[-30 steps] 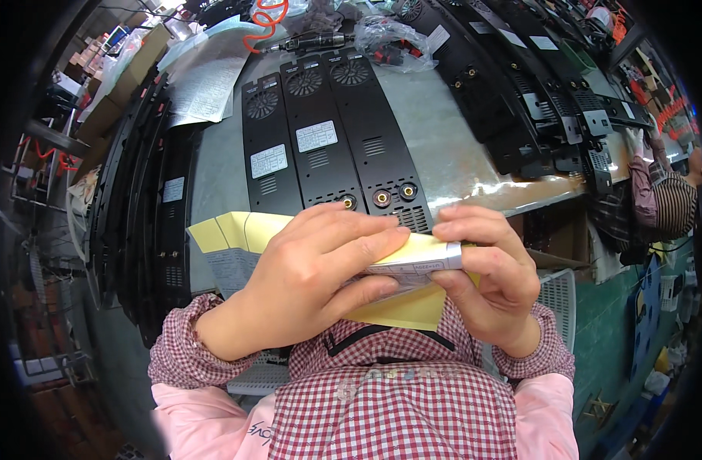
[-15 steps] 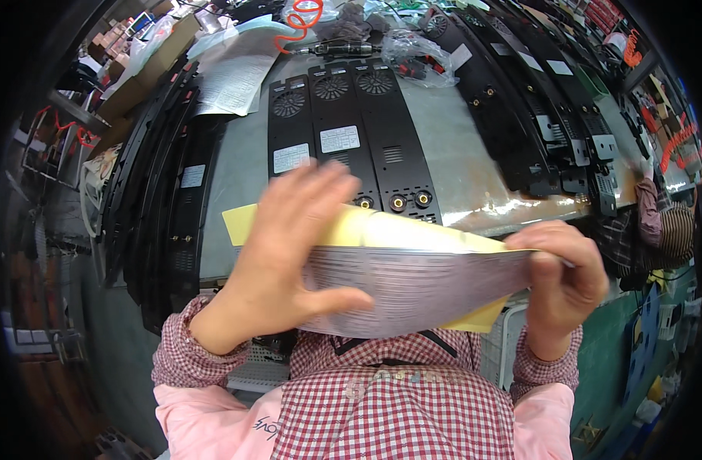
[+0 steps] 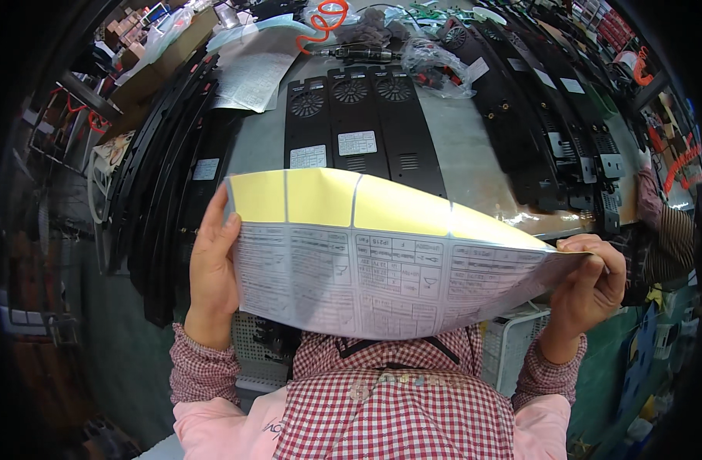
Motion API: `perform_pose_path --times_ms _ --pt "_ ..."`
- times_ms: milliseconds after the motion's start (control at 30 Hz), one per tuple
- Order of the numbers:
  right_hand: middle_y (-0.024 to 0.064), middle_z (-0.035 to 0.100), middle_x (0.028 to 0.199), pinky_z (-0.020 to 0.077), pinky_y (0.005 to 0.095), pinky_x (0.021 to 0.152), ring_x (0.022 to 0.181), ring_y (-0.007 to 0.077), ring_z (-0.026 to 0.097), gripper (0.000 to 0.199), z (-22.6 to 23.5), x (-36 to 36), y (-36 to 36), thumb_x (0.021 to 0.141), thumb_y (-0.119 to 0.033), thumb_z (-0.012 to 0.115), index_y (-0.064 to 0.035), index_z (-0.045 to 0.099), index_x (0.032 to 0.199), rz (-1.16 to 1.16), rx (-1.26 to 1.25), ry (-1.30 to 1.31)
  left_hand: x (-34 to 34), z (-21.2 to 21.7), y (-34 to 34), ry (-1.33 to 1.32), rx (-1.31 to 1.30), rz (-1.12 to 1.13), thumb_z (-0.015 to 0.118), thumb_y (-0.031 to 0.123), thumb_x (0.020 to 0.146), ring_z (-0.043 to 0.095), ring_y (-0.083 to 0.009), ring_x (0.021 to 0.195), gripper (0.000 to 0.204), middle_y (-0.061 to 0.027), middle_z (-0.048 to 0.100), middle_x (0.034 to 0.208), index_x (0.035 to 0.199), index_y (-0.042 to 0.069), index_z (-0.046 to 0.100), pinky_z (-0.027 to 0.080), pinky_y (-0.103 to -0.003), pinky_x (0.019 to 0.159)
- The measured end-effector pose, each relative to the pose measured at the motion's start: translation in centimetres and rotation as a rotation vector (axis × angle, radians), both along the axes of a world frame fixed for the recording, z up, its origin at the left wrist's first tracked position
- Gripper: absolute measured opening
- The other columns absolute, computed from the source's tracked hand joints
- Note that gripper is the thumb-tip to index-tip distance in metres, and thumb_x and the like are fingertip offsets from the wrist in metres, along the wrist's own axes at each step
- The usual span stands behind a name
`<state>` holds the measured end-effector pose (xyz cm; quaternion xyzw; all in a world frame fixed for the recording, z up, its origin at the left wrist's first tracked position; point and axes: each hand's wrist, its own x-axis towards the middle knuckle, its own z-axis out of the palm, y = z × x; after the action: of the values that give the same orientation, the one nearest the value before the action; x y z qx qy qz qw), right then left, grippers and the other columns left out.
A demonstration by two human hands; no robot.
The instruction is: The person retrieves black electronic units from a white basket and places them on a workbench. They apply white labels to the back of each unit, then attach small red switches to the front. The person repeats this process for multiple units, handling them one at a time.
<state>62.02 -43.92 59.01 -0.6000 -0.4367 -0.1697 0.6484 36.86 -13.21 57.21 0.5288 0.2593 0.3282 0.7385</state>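
Head view shows both hands holding 1 sheet of printed labels (image 3: 382, 280) stretched out in front of the chest, above the near edge of the counter (image 3: 474, 153). The left hand (image 3: 213, 268) grips the sheet's left edge, fingers curled behind it and thumb on the front. The right hand (image 3: 589, 287) pinches the right tip, fingers closed round the corner. The sheet's long axis runs left to right, from one hand to the other, and it sags slightly toward the right. Its upper part is bare yellow backing (image 3: 343, 199); the lower part carries rows of white labels with small black print. Each hand is at its own end of the sheet, so neither is nearer.

Beyond the sheet, in the middle of the counter, 3 flat black metal panels (image 3: 351, 123) with fan grilles lie side by side, their long axes running away from the person. More black panels are stacked along the left edge (image 3: 159, 192) and the right edge (image 3: 550, 115). A printed paper (image 3: 251, 73) lies at the far left corner, and an orange coiled cable (image 3: 328, 19) at the far edge. Bare grey surface shows only in narrow strips between the panels, so open room there is slight. Another person's sleeve (image 3: 658, 230) shows at the right edge.
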Motion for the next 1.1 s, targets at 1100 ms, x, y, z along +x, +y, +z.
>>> perform_pose_path --times_ms 1100 --pt "0.0121 0.072 0.082 0.0558 0.0356 0.068 0.073 0.0254 0.070 0.019 4.3 -2.2 3.4 0.083 -0.004 0.077 0.0001 0.067 0.098 0.151 -0.233 -0.265 8.2 8.3 -7.3 0.092 1.501 -0.345 0.075 0.021 0.084 0.058 -0.0330 0.125 0.015 -0.0027 0.074 0.088 0.090 0.007 0.074 0.009 -0.054 0.121"
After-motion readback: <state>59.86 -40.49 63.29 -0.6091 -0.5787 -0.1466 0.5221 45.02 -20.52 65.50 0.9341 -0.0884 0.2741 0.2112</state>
